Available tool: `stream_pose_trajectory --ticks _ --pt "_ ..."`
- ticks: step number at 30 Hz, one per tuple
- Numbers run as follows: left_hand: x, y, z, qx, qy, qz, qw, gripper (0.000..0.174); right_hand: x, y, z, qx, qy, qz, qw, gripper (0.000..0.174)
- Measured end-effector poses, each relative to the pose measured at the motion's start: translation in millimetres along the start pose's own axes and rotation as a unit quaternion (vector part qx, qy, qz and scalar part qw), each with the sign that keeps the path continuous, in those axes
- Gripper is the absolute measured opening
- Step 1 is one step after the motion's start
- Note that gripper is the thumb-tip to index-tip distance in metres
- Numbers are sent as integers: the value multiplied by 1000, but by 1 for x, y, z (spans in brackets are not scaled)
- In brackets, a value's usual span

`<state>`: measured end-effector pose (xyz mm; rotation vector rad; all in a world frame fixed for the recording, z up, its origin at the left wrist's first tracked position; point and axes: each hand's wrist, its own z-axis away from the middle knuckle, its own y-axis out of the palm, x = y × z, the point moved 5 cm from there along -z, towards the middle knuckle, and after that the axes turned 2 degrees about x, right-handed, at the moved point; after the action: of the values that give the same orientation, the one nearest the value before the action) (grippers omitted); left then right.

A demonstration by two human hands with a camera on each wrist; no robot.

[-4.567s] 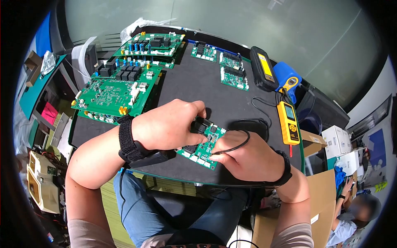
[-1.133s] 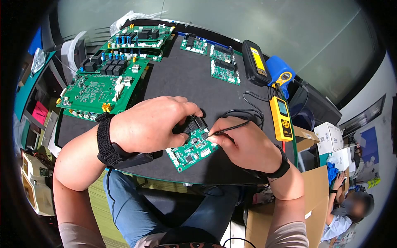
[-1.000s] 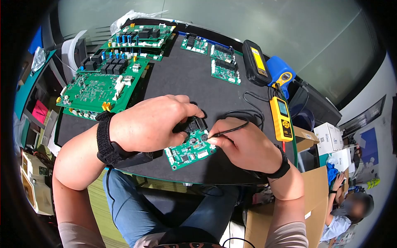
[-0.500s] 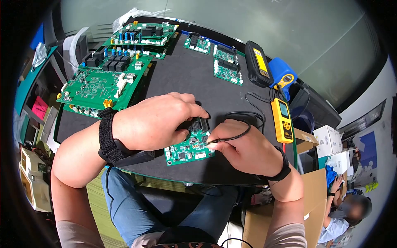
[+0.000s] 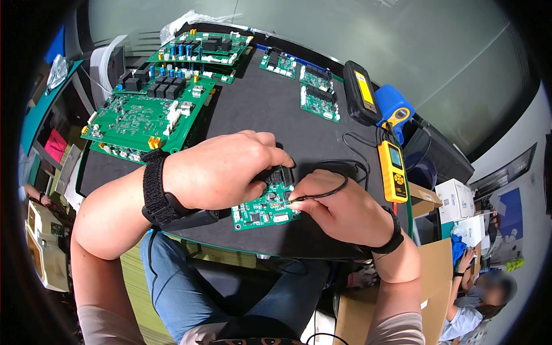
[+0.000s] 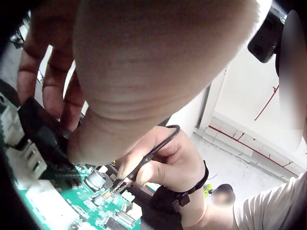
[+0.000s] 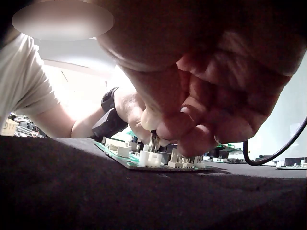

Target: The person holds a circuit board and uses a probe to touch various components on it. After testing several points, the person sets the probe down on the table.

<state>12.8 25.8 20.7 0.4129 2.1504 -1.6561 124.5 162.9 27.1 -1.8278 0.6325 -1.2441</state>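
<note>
A small green circuit board (image 5: pixel 265 211) lies on the dark mat in front of the person. The left hand (image 5: pixel 221 171) grips its upper left part, thumb and fingers round the black components (image 6: pixel 43 129). Between thumb and fingertips the right hand (image 5: pixel 339 208) pinches a thin tool on a black cable (image 5: pixel 328 191). In the left wrist view the metal tip (image 6: pixel 120 184) is at the board's small parts, beside a round grey component (image 6: pixel 97 179). The right wrist view shows the right hand (image 7: pixel 206 91) low over the board's white connectors (image 7: pixel 151 158).
Large green boards (image 5: pixel 149 121) are stacked at the left. Several small boards (image 5: pixel 319 103) lie at the back. On the right are a black case (image 5: pixel 363 95), a blue device (image 5: pixel 397 103) and a yellow meter (image 5: pixel 393 172) with cables. Another person (image 5: pixel 489 293) is at far right.
The small board has turned between the hands since the earliest frame. In the last second the right hand's tool tip has shifted slightly lower on it; both grips stay.
</note>
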Motion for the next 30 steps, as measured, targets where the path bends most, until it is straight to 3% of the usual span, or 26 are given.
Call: stream_pose_trajectory --ticks 30 --pt "1 0 0 4 4 -3 1000 49 -2 3 1 5 -7 8 1000 14"
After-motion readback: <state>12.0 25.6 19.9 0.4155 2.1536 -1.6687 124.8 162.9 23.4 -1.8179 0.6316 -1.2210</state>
